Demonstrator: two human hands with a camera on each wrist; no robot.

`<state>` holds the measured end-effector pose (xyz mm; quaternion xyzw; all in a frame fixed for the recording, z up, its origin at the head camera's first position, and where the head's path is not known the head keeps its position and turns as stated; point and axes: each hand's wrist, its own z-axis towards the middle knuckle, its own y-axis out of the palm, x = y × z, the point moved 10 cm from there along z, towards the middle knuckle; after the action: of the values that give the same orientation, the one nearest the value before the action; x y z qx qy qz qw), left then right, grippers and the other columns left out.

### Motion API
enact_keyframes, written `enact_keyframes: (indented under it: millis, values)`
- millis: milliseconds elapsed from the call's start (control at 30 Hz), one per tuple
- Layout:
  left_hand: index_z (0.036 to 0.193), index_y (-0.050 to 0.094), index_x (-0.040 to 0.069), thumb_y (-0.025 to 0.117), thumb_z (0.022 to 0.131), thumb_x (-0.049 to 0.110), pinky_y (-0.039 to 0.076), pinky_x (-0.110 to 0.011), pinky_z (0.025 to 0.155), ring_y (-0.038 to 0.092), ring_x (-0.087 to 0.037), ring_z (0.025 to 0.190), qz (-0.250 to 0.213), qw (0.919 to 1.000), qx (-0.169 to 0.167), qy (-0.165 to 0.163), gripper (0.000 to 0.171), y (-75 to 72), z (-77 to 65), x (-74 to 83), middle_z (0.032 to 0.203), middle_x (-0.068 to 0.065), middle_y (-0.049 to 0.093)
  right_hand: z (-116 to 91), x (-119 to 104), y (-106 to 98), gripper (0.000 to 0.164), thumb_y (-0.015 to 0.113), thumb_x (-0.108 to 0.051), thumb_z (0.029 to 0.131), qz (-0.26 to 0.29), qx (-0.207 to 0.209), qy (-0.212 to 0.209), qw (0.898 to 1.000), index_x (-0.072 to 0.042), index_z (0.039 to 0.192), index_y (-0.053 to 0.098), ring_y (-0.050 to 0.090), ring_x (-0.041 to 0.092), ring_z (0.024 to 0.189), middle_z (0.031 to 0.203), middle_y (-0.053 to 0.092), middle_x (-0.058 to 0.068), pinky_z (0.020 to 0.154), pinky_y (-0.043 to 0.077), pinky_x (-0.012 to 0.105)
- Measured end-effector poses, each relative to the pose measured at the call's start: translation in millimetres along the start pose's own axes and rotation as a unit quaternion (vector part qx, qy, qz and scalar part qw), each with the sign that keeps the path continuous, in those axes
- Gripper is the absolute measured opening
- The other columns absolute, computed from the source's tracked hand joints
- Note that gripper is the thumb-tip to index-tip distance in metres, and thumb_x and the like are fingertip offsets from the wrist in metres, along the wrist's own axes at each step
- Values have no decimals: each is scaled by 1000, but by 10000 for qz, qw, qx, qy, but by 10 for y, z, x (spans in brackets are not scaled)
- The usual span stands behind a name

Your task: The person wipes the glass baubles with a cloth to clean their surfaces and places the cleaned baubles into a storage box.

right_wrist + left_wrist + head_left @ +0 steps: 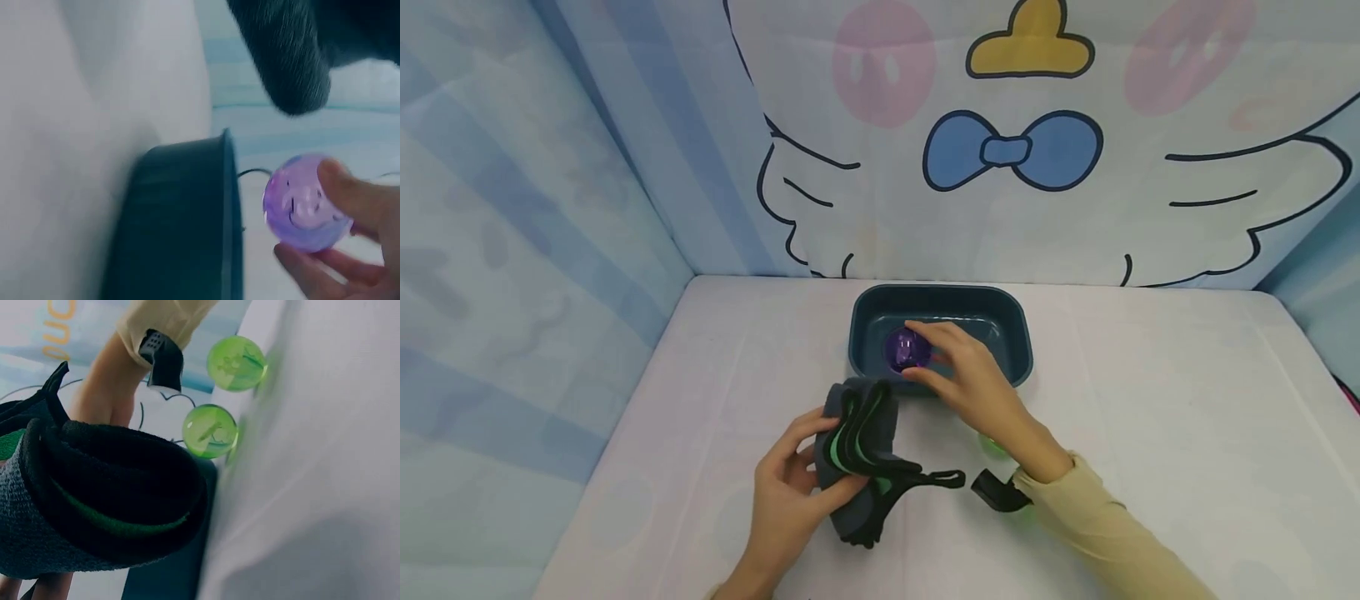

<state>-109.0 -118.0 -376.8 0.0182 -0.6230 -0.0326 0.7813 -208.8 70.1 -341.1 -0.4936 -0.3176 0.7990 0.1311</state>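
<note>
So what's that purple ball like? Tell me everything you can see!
The purple ball is round, shiny and see-through, maybe plastic, with small dark marks and a curved line showing. The right hand pinches it between thumb and fingers, holding it above the dark tray without it touching the tray.

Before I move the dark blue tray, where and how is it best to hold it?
Probably by the tray's right rim, coming from the right and pinching it inside and out. There the thin raised edge is bare, while the right grip, holding the purple ball, crosses the near side and the folded dark bundle hides its left part.
</note>
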Motion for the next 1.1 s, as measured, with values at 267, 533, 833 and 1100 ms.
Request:
enact_keyframes:
  millis: [267, 533, 833, 1100]
  values:
    - [124, 61, 5, 81, 71, -12, 62, -36, 81, 65, -28, 106, 113, 9982, 78, -579, 60, -28, -38, -154, 137, -9, 54, 128, 147, 208, 58, 77, -22, 86, -498, -168, 152, 9985, -5, 138, 57, 67, 27, 104, 124, 62, 16, 87, 60, 40]
    - [127, 58, 2, 80, 71, -14, 60, -38, 84, 67, -25, 105, 27, 9963, 362, -782, 63, -110, -131, -190, 135, -12, 52, 229, 307, 393, 56, 77, -24, 87, -660, -215, 503, 9963, -5, 136, 58, 66, 26, 102, 124, 63, 17, 84, 59, 40]
    - [127, 58, 3, 81, 71, -12, 60, -37, 85, 66, -25, 104, 32, 9945, 398, -970, 63, -104, -155, -239, 136, -11, 52, 267, 459, 431, 55, 79, -26, 85, -883, -338, 982, 9907, -3, 133, 61, 64, 30, 109, 121, 65, 19, 91, 56, 47]
    - [128, 59, 5, 81, 71, -12, 60, -37, 86, 65, -27, 108, -4, 9943, 296, -1029, 63, -35, -146, -292, 137, -10, 52, 277, 559, 462, 56, 78, -28, 86, -975, -580, 1224, 9860, -2, 133, 61, 63, 33, 113, 123, 65, 21, 95, 54, 50]
